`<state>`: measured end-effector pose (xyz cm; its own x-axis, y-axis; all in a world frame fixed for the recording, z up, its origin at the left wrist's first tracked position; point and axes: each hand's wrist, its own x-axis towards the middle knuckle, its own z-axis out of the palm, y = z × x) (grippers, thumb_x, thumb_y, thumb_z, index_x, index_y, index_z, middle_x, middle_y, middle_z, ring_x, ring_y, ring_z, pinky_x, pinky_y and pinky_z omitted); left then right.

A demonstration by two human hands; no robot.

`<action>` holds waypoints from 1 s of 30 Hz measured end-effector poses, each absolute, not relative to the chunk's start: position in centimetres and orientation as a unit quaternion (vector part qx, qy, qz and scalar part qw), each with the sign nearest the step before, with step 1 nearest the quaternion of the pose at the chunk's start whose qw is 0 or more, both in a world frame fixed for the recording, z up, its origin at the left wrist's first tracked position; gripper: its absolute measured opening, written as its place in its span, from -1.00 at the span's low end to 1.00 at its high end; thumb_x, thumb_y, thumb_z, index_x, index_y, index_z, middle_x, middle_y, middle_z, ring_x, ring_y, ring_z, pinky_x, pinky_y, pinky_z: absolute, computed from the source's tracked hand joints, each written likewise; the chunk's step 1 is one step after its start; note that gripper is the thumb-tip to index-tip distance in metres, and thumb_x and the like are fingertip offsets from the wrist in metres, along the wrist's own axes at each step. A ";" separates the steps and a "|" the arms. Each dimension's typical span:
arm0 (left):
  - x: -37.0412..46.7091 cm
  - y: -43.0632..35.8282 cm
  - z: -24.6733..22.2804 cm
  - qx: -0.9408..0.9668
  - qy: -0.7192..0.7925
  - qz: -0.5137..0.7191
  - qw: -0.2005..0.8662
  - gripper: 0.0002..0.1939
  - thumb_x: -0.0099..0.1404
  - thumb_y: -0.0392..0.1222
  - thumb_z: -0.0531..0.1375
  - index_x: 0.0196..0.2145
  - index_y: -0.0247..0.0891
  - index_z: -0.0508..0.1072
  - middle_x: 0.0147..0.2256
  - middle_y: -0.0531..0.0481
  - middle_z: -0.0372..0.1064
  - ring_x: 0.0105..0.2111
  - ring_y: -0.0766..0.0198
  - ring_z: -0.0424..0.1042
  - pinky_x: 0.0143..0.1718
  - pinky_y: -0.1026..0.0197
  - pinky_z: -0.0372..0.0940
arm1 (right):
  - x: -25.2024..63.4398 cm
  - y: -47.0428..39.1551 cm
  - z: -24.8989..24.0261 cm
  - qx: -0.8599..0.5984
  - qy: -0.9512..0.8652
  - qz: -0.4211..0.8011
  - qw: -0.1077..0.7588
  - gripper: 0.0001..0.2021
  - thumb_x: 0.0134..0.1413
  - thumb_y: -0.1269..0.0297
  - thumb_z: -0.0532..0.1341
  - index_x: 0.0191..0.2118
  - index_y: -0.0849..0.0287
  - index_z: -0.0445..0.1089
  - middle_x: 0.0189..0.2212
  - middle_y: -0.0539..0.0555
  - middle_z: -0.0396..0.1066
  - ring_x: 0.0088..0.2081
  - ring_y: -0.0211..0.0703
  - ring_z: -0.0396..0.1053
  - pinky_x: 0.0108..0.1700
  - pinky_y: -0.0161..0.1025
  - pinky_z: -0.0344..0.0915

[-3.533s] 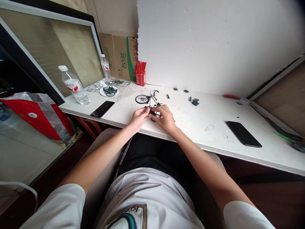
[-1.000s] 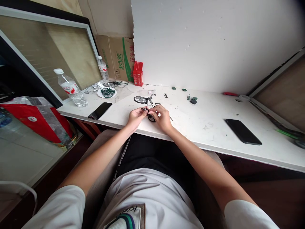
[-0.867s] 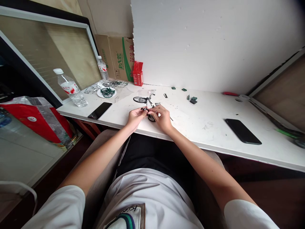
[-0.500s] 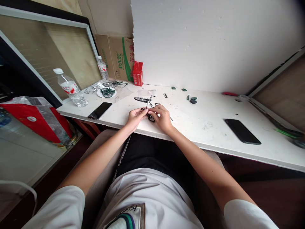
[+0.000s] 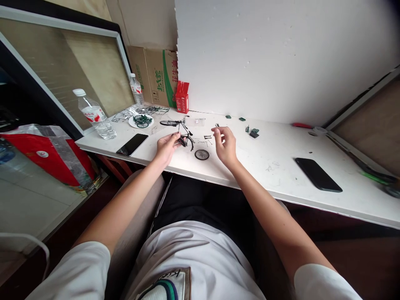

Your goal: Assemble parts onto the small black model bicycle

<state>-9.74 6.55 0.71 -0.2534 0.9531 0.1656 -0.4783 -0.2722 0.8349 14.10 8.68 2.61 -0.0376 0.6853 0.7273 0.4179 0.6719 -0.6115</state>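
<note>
A small black model bicycle [image 5: 186, 134], with one wheel [image 5: 169, 123] fitted at its far-left end, is gripped by my left hand [image 5: 168, 146] above the table's front part. A loose spoked wheel [image 5: 201, 154] lies flat on the white table between my hands. Thin black parts [image 5: 207, 137] lie just beyond that wheel. To the right, my right hand [image 5: 225, 143] is raised over the table with its fingers curled and the fingertips close together; whatever is between them, if anything, is too small to make out.
Green pieces [image 5: 253, 133] lie at the back. A phone [image 5: 318, 174] lies right, another phone [image 5: 132, 144] left. A plate [image 5: 151, 125] holds green parts. Two water bottles [image 5: 96, 116], a red box [image 5: 182, 98] and a carton [image 5: 156, 71] stand at the left.
My hands have moved apart. My left hand has carried the model bicycle leftward, and my right hand has moved right, off the model. The loose wheel on the table now shows fully.
</note>
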 end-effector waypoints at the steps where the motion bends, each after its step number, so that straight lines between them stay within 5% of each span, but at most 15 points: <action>1: -10.7 6.9 1.0 0.349 0.335 0.727 0.488 -0.68 0.04 -0.14 0.53 -0.30 -0.35 0.62 -0.25 -0.13 0.62 -0.23 0.16 0.63 -0.04 0.06 0.46 | 14.5 9.4 2.5 -0.401 -0.705 0.120 0.573 -0.55 0.53 -0.13 0.06 -0.05 0.12 0.53 -0.06 0.19 0.56 -0.10 -0.01 0.49 -0.06 -0.07 0.44; 8: -14.4 8.0 1.3 0.317 0.350 0.761 0.445 -0.74 0.09 -0.19 0.47 -0.28 -0.32 0.59 -0.22 -0.11 0.61 -0.20 0.17 0.64 0.00 0.09 0.45 | 15.4 15.4 1.7 -0.454 -0.797 0.143 0.372 -0.82 0.36 0.28 0.27 -0.19 0.21 0.62 -0.16 0.21 0.66 -0.11 0.07 0.55 0.06 -0.03 0.44; 13: -14.9 8.3 0.8 0.304 0.346 0.761 0.456 -0.77 0.11 -0.21 0.45 -0.28 -0.33 0.59 -0.24 -0.11 0.61 -0.21 0.17 0.65 0.01 0.08 0.46 | 14.1 17.9 1.9 -0.449 -0.838 0.128 0.284 -0.81 0.30 0.44 0.25 -0.19 0.23 0.66 -0.15 0.20 0.67 -0.12 0.05 0.55 0.05 -0.09 0.42; 21: -15.8 8.6 0.7 0.280 0.352 0.764 0.462 -0.77 0.13 -0.22 0.44 -0.25 -0.33 0.60 -0.24 -0.11 0.62 -0.20 0.18 0.65 0.02 0.12 0.45 | 12.1 19.0 1.6 -0.452 -0.851 0.087 0.254 -0.78 0.37 0.35 0.23 -0.07 0.20 0.65 -0.12 0.21 0.65 -0.04 0.08 0.47 -0.01 -0.12 0.36; 30: -16.3 8.8 -0.6 0.318 0.347 0.717 0.514 -0.75 0.08 -0.24 0.46 -0.28 -0.37 0.60 -0.30 -0.12 0.60 -0.24 0.18 0.63 0.03 0.07 0.46 | 21.2 19.2 1.8 -0.509 -0.805 0.115 0.282 -0.70 0.42 0.17 0.18 -0.16 0.22 0.61 -0.16 0.23 0.62 -0.20 0.00 0.47 -0.09 -0.14 0.34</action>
